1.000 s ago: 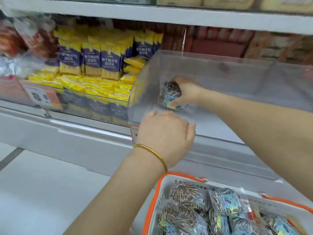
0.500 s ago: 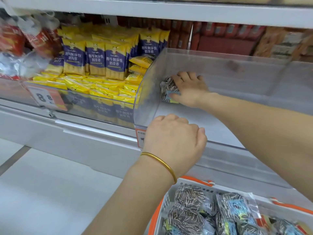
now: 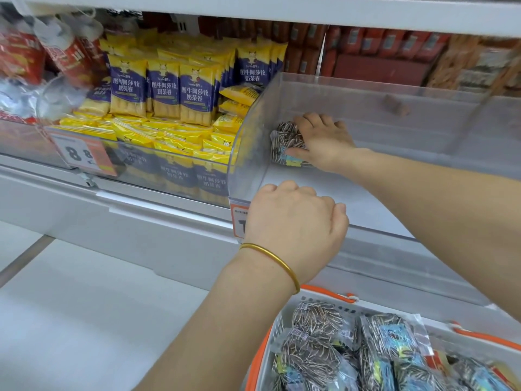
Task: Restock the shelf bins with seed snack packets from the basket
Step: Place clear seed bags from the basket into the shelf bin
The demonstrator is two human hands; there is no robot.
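Observation:
A clear plastic shelf bin (image 3: 366, 108) holds one seed snack packet (image 3: 284, 139), striped seeds with a blue label, standing against its left wall. My right hand (image 3: 324, 142) reaches into the bin and holds that packet, fingers over its top and thumb across its front. My left hand (image 3: 296, 224), with a gold bangle on the wrist, curls its fingers over the bin's front wall (image 3: 394, 235) near the left corner. Below at the right, a white basket with an orange rim (image 3: 327, 294) holds several more seed packets (image 3: 318, 320).
The neighbouring bin on the left is full of yellow and purple snack packets (image 3: 163, 88), with a price tag (image 3: 79, 153) on its front. Red packets (image 3: 380, 52) fill the shelf behind. A white shelf ledge (image 3: 141, 221) runs below the bins.
My right hand has carried the packet to the bin's left wall and stood it there, the fingers shifting over its top. My left hand has stayed on the bin's front wall.

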